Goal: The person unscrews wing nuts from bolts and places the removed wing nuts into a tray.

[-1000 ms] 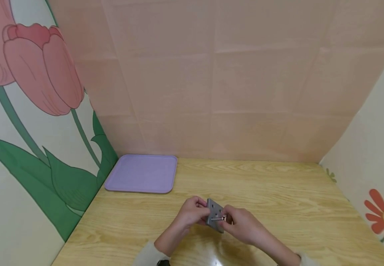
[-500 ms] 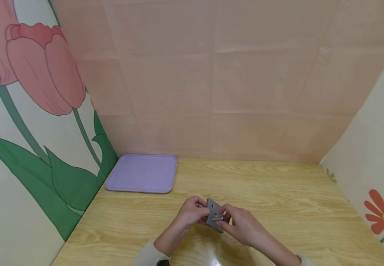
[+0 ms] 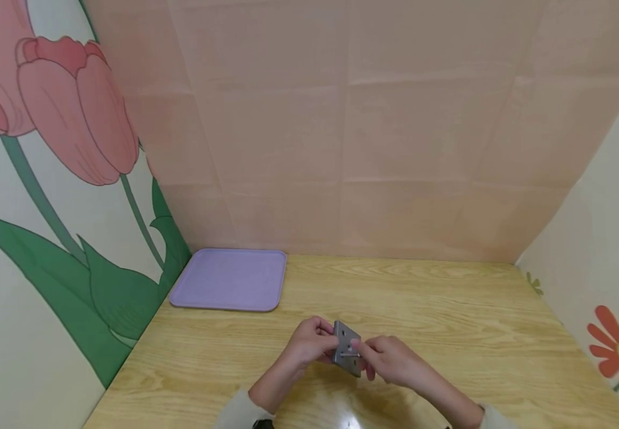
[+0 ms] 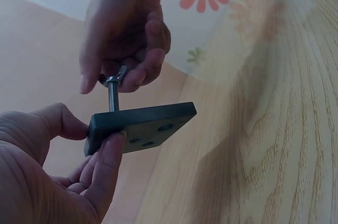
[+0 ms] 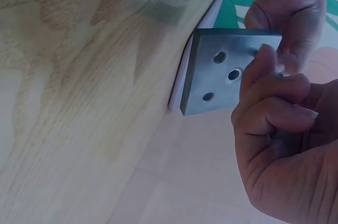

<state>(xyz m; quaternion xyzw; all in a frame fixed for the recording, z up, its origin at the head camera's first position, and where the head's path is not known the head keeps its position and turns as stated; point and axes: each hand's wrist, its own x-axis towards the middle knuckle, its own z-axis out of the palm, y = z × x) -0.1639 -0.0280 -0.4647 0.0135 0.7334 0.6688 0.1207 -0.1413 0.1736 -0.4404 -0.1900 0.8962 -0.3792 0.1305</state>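
My left hand pinches one edge of a flat grey metal plate between thumb and fingers, holding it above the table. Several round holes pierce the plate, as the right wrist view shows. From its face near the left hand sticks a threaded bolt. At the bolt's outer end is a small metal wing nut. My right hand has its curled fingers around the wing nut, the thumb on the opposite side. In the right wrist view these fingers hide most of the bolt.
A purple tray lies at the back left of the wooden table. A pinkish-brown sheet hangs behind, and flower-patterned panels stand at both sides.
My right hand has turned at the bolt: its thumb now reaches forward toward the plate and its fingers sit lower. The left hand and the plate have hardly moved.
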